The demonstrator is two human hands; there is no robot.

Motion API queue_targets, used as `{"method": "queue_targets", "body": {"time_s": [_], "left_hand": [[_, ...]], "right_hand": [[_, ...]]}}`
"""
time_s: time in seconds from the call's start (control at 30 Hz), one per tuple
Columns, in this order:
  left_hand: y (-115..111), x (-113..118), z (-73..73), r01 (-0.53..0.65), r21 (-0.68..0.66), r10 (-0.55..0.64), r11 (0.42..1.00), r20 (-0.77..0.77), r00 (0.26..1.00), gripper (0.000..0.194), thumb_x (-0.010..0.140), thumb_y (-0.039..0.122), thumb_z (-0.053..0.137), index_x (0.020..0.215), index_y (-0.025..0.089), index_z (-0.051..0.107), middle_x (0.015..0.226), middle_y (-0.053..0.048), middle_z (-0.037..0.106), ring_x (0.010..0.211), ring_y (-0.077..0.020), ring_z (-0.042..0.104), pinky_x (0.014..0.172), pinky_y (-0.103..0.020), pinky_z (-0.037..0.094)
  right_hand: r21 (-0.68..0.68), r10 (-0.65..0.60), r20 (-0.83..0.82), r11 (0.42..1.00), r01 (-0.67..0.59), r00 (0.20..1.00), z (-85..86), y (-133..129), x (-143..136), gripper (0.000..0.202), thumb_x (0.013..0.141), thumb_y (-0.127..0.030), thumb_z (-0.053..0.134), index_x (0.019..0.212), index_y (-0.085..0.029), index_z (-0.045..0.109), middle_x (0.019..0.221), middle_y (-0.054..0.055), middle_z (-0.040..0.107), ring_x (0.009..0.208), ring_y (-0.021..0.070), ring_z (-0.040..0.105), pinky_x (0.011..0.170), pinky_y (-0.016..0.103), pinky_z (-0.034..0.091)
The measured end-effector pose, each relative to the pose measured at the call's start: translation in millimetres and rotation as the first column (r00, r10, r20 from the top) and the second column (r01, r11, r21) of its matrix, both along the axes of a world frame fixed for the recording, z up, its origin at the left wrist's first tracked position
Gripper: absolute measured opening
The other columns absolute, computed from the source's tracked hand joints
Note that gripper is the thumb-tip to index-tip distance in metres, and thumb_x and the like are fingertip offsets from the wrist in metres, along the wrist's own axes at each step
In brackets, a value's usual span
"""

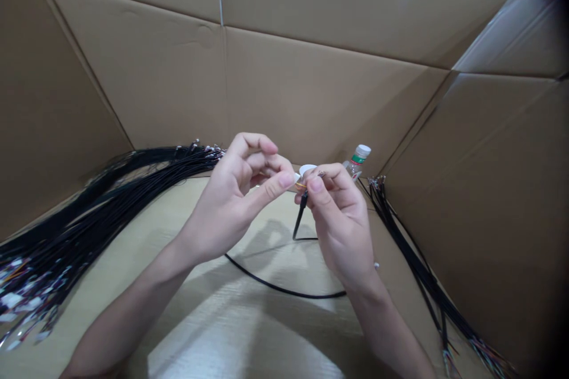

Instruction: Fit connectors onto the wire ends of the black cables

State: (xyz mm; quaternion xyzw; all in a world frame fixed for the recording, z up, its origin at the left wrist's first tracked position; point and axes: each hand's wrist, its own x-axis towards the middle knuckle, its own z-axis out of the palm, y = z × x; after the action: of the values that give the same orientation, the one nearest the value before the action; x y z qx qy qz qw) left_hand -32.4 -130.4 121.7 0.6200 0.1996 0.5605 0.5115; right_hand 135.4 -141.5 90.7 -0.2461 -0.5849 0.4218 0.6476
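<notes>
My left hand [235,201] is closed in a pinch, thumb against forefinger, at a small white connector [296,177]. Thin orange-yellow wires [301,185] run from there toward my right hand. Between its thumb and fingers, my right hand [340,213] grips the end of a black cable [284,291] where the thin wires come out. The cable bends down below the fingers and curves across the table in a loop, partly hidden by both hands. Both hands are held above the table, close together.
A thick bundle of black cables [120,201] with white connectors lies on the left. A smaller bundle [413,260] with bare coloured wire ends runs along the right wall. Behind my hands stand a capped plastic bottle [358,157] and a white round item [306,169]. Cardboard walls [311,95] enclose the table [200,331].
</notes>
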Motion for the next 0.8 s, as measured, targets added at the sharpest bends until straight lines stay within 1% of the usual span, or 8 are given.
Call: {"method": "queue_targets", "body": {"time_s": [0.13,0.23,0.37,0.47,0.57,0.67,0.73,0.8], "left_hand": [[4,-1,-3.4,0.001,0.071,0.006,0.997,-0.105,0.994,0.026,0.099,0.022,0.076,0.123,0.019,0.065,0.106,0.0,0.072,0.098,-0.0094,0.07,0.088,-0.017,0.058],[9,0,-6.0,-0.044,0.157,0.063,0.987,-0.119,0.991,0.013,0.097,0.021,0.078,0.109,0.019,0.073,0.102,0.0,0.076,0.093,-0.0102,0.073,0.085,-0.017,0.06],[10,3,-9.7,-0.13,0.278,0.167,0.952,-0.117,0.979,0.004,0.1,0.017,0.074,0.101,0.019,0.071,0.095,0.002,0.074,0.085,-0.0088,0.072,0.079,-0.017,0.059],[9,7,-14.1,-0.224,0.461,0.322,0.859,-0.147,0.935,0.009,0.103,0.01,0.066,0.102,0.019,0.065,0.094,0.002,0.068,0.084,-0.0081,0.068,0.079,-0.019,0.056],[11,10,-18.8,-0.279,0.661,0.48,0.696,-0.14,0.866,0.019,0.102,0.0,0.058,0.104,0.018,0.061,0.095,0.001,0.064,0.084,-0.0071,0.063,0.08,-0.019,0.052],[13,12,-21.3,-0.286,0.758,0.538,0.586,-0.099,0.837,0.02,0.102,-0.002,0.054,0.106,0.018,0.058,0.096,0.001,0.062,0.085,-0.0073,0.061,0.08,-0.02,0.051],[13,11,-21.5,-0.284,0.775,0.552,0.564,-0.099,0.828,0.02,0.101,-0.002,0.055,0.106,0.018,0.056,0.096,0.001,0.061,0.085,-0.0078,0.06,0.079,-0.02,0.05],[13,10,-21.4,-0.287,0.748,0.554,0.599,-0.127,0.823,0.02,0.101,-0.001,0.055,0.105,0.018,0.056,0.096,0.001,0.061,0.085,-0.008,0.06,0.078,-0.021,0.05]], "right_hand": [[0.005,0.031,-0.018,1.0,-0.031,0.999,0.9,0,0,0.009,0.106,-0.029,0.07,0.1,-0.023,0.069,0.091,-0.002,0.061,0.079,0.0101,0.056,0.076,0.022,0.047],[-0.015,0.05,-0.034,0.999,-0.051,0.998,0.5,0,-2,0.009,0.105,-0.028,0.071,0.099,-0.022,0.07,0.091,-0.002,0.061,0.078,0.0091,0.056,0.075,0.021,0.048],[-0.095,0.167,-0.128,0.979,-0.18,0.978,0.0,1,-6,0.011,0.105,-0.027,0.071,0.096,-0.021,0.071,0.088,-0.003,0.06,0.077,0.008,0.055,0.073,0.018,0.05],[-0.228,0.277,-0.281,0.911,-0.345,0.919,2.4,0,-7,0.01,0.102,-0.027,0.073,0.096,-0.02,0.071,0.086,-0.002,0.06,0.078,0.0083,0.057,0.067,0.016,0.053],[-0.347,0.359,-0.419,0.785,-0.512,0.834,6.6,-1,-4,0.01,0.098,-0.026,0.077,0.097,-0.019,0.071,0.086,-0.002,0.064,0.077,0.0086,0.061,0.061,0.014,0.055],[-0.391,0.407,-0.506,0.678,-0.623,0.76,9.1,-1,-1,0.014,0.094,-0.024,0.081,0.095,-0.016,0.07,0.083,-0.001,0.067,0.074,0.0077,0.063,0.059,0.013,0.056],[-0.4,0.413,-0.534,0.645,-0.651,0.737,9.3,0,-1,0.015,0.093,-0.023,0.082,0.094,-0.015,0.069,0.083,-0.001,0.068,0.074,0.0076,0.065,0.059,0.013,0.057],[-0.4,0.407,-0.539,0.647,-0.649,0.738,8.8,0,-1,0.015,0.093,-0.023,0.081,0.094,-0.015,0.069,0.084,0.0,0.069,0.075,0.0078,0.066,0.059,0.013,0.059]]}}
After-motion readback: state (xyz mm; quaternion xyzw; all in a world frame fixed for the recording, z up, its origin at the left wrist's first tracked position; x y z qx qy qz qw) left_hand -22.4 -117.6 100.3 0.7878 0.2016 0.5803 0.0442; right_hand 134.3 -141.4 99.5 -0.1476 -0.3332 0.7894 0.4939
